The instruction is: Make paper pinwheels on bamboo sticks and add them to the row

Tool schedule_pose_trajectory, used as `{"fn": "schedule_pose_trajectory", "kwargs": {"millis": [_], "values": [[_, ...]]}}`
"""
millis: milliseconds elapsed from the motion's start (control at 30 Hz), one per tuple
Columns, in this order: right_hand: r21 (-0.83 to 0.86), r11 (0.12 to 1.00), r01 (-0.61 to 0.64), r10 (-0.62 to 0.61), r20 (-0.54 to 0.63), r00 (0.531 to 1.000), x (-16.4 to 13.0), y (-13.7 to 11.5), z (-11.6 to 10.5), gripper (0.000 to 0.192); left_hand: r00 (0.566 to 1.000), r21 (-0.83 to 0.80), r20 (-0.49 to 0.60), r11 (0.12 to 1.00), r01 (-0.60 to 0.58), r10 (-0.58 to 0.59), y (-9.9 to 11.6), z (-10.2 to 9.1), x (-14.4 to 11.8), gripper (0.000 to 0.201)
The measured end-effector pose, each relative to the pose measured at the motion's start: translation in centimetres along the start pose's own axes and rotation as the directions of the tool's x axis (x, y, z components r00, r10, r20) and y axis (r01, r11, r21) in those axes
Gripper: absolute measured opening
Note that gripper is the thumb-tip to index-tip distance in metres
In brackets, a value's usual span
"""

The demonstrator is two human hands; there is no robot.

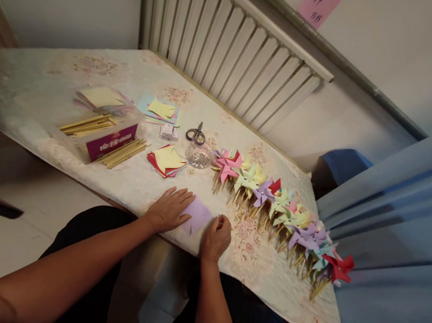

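Observation:
A purple paper square [196, 217] with slits cut in from its corners lies on the table near the front edge. Resting flat on its left side is my left hand [169, 209], fingers stretched out. Just right of the paper, my right hand [218, 235] is closed with fingertips pinched together; whatever they hold is too small to make out. Beyond my left hand sits a stack of cut paper squares [166, 160], yellow on top and red below. A small clear dish of metal pins [200, 157] stands behind the paper.
Finished paper pinwheels [263, 192] on sticks line the table's right side. Black scissors [196, 134], a small white box [169, 132] and more coloured paper [162, 110] lie farther back. Left are a plastic box [97, 138] of sticks and loose sticks [124, 153]. A radiator [236, 48] stands behind.

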State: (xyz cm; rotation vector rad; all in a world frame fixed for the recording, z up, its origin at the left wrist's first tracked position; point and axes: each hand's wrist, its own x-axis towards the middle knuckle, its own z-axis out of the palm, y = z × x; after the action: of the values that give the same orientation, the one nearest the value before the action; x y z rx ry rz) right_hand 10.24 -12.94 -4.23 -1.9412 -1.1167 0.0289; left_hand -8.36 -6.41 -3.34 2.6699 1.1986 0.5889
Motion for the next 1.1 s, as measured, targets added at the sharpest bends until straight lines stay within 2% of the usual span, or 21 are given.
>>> {"fn": "schedule_pose_trajectory", "kwargs": {"millis": [267, 400, 533, 633, 700, 800, 867, 933, 1033, 1100], "values": [[0.01, 1.0, -0.022, 0.022, 0.013, 1.0, 0.0, 0.0, 0.0, 0.039, 0.989, -0.12, -0.05, 0.984, 0.13, -0.136, 0.2, -0.2, 1.2, 0.062], [0.02, 0.999, -0.027, 0.027, 0.012, 1.0, -0.1, 0.0, 0.0, 0.04, 0.975, -0.176, -0.042, 0.962, 0.207, -0.218, 0.4, 0.0, 2.1, 0.057], [0.018, 0.999, -0.037, 0.037, 0.009, 0.999, 0.0, 0.0, -0.1, 0.041, 0.971, -0.187, -0.008, 0.954, 0.234, -0.24, 0.8, 0.2, 2.8, 0.053], [0.02, 0.999, -0.045, 0.044, 0.017, 0.999, -0.1, -0.1, -0.1, 0.041, 0.968, -0.284, 0.016, 0.927, 0.243, -0.249, 1.0, 0.3, 3.3, 0.049], [0.026, 0.998, -0.052, 0.051, 0.01, 0.999, -0.1, -0.1, -0.2, 0.04, 0.961, -0.404, 0.021, 0.877, 0.26, -0.276, 0.9, 0.2, 3.5, 0.048], [0.042, 0.996, -0.073, 0.073, 0.004, 0.997, 0.0, -0.1, -0.2, 0.038, 0.919, -0.617, 0.03, 0.716, 0.326, -0.392, 0.5, -0.3, 3.8, 0.055], [0.065, 0.992, -0.104, 0.103, 0.014, 0.995, 0.1, -0.2, -0.1, 0.039, 0.872, -0.749, 0.053, 0.558, 0.357, -0.487, 0.2, -1.0, 4.1, 0.059], [0.102, 0.983, -0.15, 0.148, 0.028, 0.989, 0.3, -0.3, -0.1, 0.039, 0.826, -0.861, 0.107, 0.364, 0.355, -0.553, 0.3, -1.9, 4.6, 0.066], [0.183, 0.955, -0.234, 0.228, 0.055, 0.972, 0.7, -0.6, -0.1, 0.039, 0.809, -0.946, 0.205, 0.1, 0.308, -0.552, 1.1, -3.3, 5.6, 0.072], [0.265, 0.925, -0.272, 0.256, 0.093, 0.962, 1.0, -0.8, -0.2, 0.037, 0.813, -0.955, 0.255, -0.004, 0.297, -0.524, 1.9, -4.1, 6.5, 0.066]]}}
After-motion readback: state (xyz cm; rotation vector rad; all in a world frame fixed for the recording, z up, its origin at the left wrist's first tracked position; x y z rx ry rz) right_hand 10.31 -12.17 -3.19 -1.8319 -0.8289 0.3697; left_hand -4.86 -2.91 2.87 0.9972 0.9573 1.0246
